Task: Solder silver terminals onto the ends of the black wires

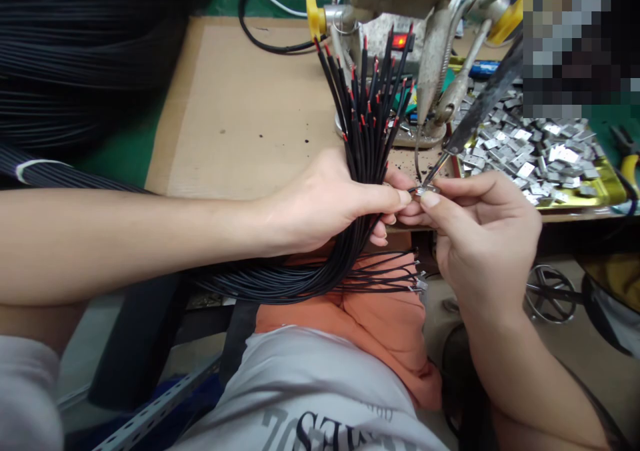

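Observation:
My left hand (pixel 330 201) is wrapped round a bundle of thin black wires with red tips (pixel 367 114) that fan upward over the bench. Its thumb and forefinger also pinch the end of one wire. My right hand (pixel 480 237) pinches a small silver metal part (pixel 425 189) against that wire end, directly under the tip of a soldering iron (pixel 475 114). More black wires (pixel 385 274) loop down across my lap, ending in small metal terminals.
A gold tray (pixel 600 187) heaped with several silver metal parts sits at the right. A machine on a stand with a lit red switch (pixel 399 40) is behind the wires. Thick coils of black cable (pixel 75 51) fill the left. Yellow-handled pliers (pixel 627 157) lie far right.

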`<state>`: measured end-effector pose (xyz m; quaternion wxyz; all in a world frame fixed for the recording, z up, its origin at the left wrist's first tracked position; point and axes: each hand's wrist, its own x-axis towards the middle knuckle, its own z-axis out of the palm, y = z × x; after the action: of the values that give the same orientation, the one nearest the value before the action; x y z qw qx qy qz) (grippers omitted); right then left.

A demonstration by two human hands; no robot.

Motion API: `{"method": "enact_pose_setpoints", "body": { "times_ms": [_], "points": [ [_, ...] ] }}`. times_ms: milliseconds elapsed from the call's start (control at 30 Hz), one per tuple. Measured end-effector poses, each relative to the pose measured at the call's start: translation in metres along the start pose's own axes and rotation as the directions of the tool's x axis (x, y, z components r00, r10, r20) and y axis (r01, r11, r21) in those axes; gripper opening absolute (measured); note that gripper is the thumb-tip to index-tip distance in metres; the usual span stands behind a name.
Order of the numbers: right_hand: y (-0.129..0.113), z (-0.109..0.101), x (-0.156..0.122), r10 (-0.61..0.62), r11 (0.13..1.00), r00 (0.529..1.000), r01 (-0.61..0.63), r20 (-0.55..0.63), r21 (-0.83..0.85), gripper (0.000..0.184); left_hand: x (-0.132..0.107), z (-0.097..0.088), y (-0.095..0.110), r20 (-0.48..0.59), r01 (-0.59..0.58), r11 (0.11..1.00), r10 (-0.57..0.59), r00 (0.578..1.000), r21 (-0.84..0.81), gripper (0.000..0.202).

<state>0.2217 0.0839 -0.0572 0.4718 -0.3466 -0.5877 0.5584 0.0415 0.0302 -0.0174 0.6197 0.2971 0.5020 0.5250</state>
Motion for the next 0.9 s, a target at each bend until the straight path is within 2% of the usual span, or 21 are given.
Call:
{"method": "enact_pose_setpoints", "body": {
  "times_ms": [200, 367, 500, 633, 767, 833, 900],
  "points": [
    [0.000, 0.001, -0.001, 0.012, 1.000, 1.000, -0.013, -0.013, -0.015, 0.018, -0.001, -0.002, -0.001, 0.008, -0.023, 1.000, 0.023, 1.000, 0.002, 0.014],
    [0.000, 0.002, -0.001, -0.020, 1.000, 0.999, 0.019, -0.046, -0.019, 0.018, -0.001, -0.002, -0.001, 0.025, -0.023, 1.000, 0.023, 0.999, 0.008, 0.013],
    [-0.001, 0.002, -0.001, -0.040, 0.998, 0.997, 0.037, -0.059, -0.055, 0.019, 0.000, -0.001, 0.000, -0.002, -0.005, 1.000, 0.005, 1.000, -0.006, 0.015],
    [-0.003, 0.004, -0.001, -0.082, 0.995, 0.996, 0.079, -0.043, -0.065, 0.021, -0.002, -0.001, -0.001, 0.015, -0.003, 1.000, 0.003, 1.000, 0.006, 0.013],
    [-0.010, 0.003, -0.006, -0.105, 0.982, 0.994, 0.098, -0.033, -0.160, 0.020, -0.007, 0.000, 0.001, -0.003, 0.021, 0.994, -0.021, 1.000, 0.108, 0.011],
    [-0.016, -0.003, -0.007, -0.103, 0.971, 0.994, 0.097, -0.019, -0.218, 0.017, -0.010, 0.001, 0.003, -0.006, 0.036, 0.981, -0.035, 0.999, 0.191, 0.010],
    [-0.025, -0.015, -0.005, -0.086, 0.958, 0.996, 0.093, 0.036, -0.271, 0.015, -0.014, 0.001, 0.006, 0.032, -0.010, 0.961, 0.002, 0.999, 0.275, 0.006]
  ]
}}
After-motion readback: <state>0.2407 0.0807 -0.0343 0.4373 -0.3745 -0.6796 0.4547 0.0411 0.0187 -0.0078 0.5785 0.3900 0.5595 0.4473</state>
